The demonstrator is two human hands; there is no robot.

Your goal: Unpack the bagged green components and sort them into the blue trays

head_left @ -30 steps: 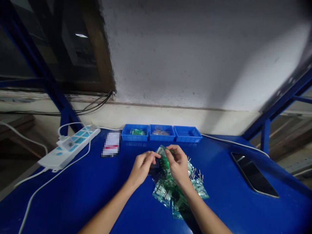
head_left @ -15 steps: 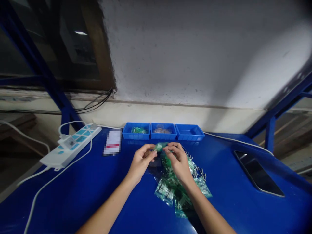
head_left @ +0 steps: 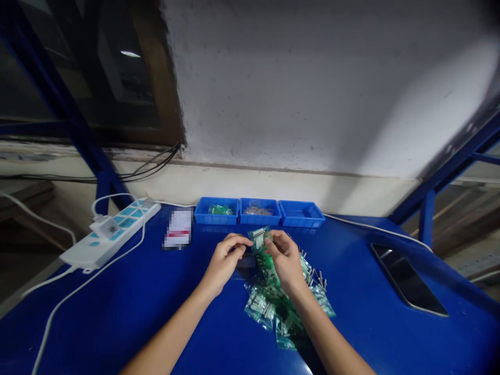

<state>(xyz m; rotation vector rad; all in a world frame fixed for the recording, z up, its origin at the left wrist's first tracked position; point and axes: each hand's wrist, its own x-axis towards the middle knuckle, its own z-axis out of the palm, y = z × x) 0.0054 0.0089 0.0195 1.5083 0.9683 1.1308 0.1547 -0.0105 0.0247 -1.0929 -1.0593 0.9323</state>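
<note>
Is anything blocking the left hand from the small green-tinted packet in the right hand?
Nothing visible stands between the left hand and the packet: the fingers end beside the left edge; contact is unclear. The right hand grips the opposite side; the packet pile lies nearer the person.

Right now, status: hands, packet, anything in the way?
Right hand pinching green packet. Left hand beside it, contact unclear. Packet pile nearby, metal rods alongside; nothing visibly blocking.
</note>
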